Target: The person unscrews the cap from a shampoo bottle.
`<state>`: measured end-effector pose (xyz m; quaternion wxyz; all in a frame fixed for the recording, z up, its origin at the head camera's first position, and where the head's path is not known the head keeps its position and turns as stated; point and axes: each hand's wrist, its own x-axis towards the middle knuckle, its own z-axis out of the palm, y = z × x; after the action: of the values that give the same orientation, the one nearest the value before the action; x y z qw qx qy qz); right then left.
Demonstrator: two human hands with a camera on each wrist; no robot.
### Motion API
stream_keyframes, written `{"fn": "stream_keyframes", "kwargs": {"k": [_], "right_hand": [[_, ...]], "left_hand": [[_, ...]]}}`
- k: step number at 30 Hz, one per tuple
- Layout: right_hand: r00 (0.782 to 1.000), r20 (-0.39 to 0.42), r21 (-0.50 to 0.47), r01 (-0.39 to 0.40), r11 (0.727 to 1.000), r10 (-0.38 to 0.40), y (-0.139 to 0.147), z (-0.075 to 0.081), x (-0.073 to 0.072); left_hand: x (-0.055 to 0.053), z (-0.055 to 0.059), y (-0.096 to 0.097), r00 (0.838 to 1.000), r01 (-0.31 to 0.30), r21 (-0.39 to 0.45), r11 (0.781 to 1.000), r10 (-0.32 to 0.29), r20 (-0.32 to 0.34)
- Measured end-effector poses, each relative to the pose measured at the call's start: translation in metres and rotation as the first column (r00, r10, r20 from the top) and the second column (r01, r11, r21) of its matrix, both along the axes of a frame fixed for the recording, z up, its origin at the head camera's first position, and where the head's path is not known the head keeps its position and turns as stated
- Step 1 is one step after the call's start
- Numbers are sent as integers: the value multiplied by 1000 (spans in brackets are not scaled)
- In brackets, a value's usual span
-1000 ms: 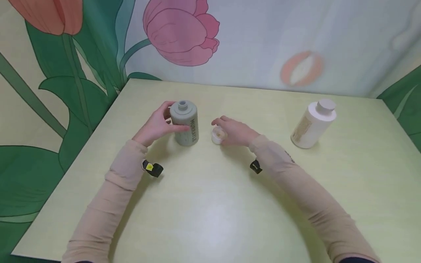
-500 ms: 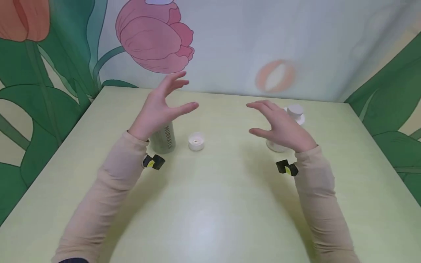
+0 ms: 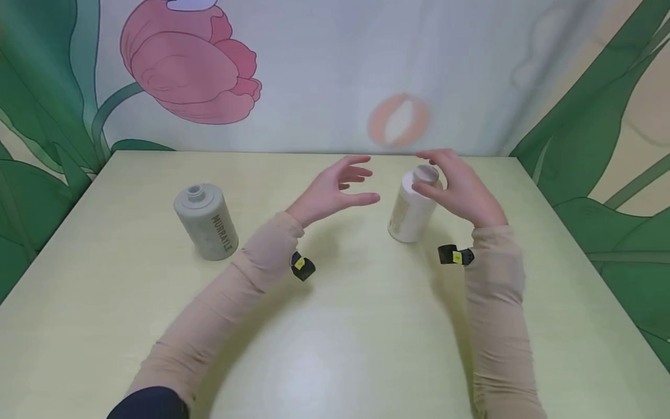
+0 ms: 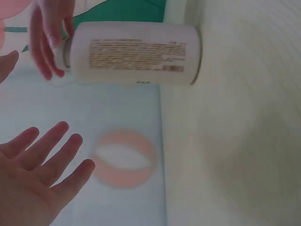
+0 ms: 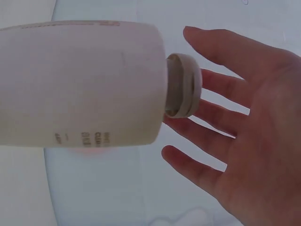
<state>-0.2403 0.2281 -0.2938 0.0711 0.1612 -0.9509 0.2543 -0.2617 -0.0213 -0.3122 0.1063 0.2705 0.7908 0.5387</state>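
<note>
The white bottle (image 3: 410, 212) stands on the table with its round cap (image 3: 426, 174) on top. My right hand (image 3: 460, 189) is held around the cap's height, thumb and fingers spread to either side. In the right wrist view a gap shows between the thumb (image 5: 211, 44) and the cap (image 5: 186, 84). My left hand (image 3: 335, 189) hovers left of the white bottle, fingers extended and holding nothing; in the left wrist view its fingers are spread, apart from the bottle (image 4: 136, 54). The grey-green bottle (image 3: 206, 221), its neck uncapped, stands by itself to the left.
The pale table (image 3: 335, 326) runs back to a hanging cloth (image 3: 324, 75) printed with flowers. My left forearm (image 3: 225, 314) crosses the table between the two bottles and hides part of its surface.
My left hand has let go of the grey-green bottle and moved right. My right hand has left the small white cap and come to the white bottle's cap. The head view has turned right.
</note>
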Motion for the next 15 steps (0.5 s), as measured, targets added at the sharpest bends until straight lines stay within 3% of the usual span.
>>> {"fn": "stream_keyframes", "kwargs": {"k": [2,5,9,12,15], "right_hand": [[1000,16,-5,-3,1000,4,-6,-1,-3],[1000,19,-19,-21,1000,21,-15,-1,-6],[999,17,-58,-46,997,47,-24,1,-8],[998,17,-81,-58,995,60,-27,2,-9],[998,-5,-106,-64,992,63,-30,1,-10]], "left_hand": [[-1,-5,10,999,21,-19,1000,-20,46],[-12,-24,24,994,35,-22,999,-33,101],[-23,-44,39,985,19,47,999,-26,168],[-23,-48,45,977,3,93,996,-23,213],[-23,-52,48,977,-1,112,994,-24,214]]}}
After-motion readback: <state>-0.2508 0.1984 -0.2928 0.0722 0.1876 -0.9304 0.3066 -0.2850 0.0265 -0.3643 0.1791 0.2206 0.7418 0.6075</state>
